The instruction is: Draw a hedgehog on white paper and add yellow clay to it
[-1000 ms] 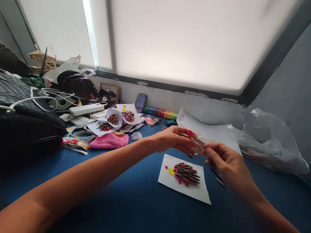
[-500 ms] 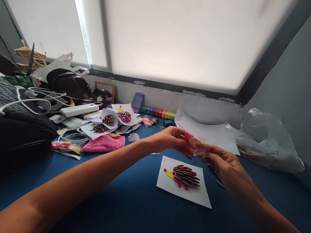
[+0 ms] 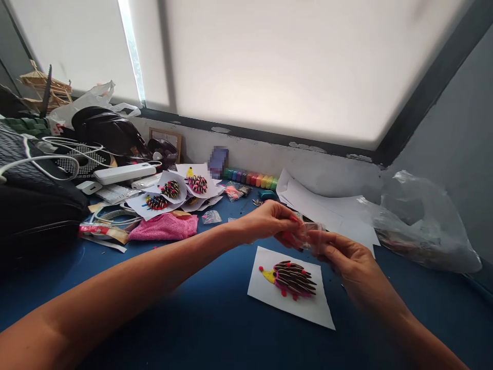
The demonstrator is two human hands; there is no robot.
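Both my hands meet above the blue table, pinching a small clear plastic bag (image 3: 313, 229) between them. My left hand (image 3: 271, 222) is closed on the bag's left side, where something red shows at the fingers. On its right side, my right hand (image 3: 346, 257) grips the bag between thumb and fingers. Just below lies a white paper card (image 3: 265, 285) bearing a hedgehog figure (image 3: 295, 280) with a yellow snout, red nose and feet, and dark seed-like spines.
More hedgehog cards (image 3: 169, 190) lie at the left behind a pink cloth (image 3: 164, 227). Coloured clay blocks (image 3: 252, 179) line the wall. White paper sheets (image 3: 327, 205) and a clear plastic bag (image 3: 431, 231) sit at the right. A black bag (image 3: 38, 205), cables and a white power strip (image 3: 125, 173) crowd the left.
My hands have shifted slightly, and the small bag has turned between them. The red part is now more covered by my left fingers. The hedgehog card stays in place.
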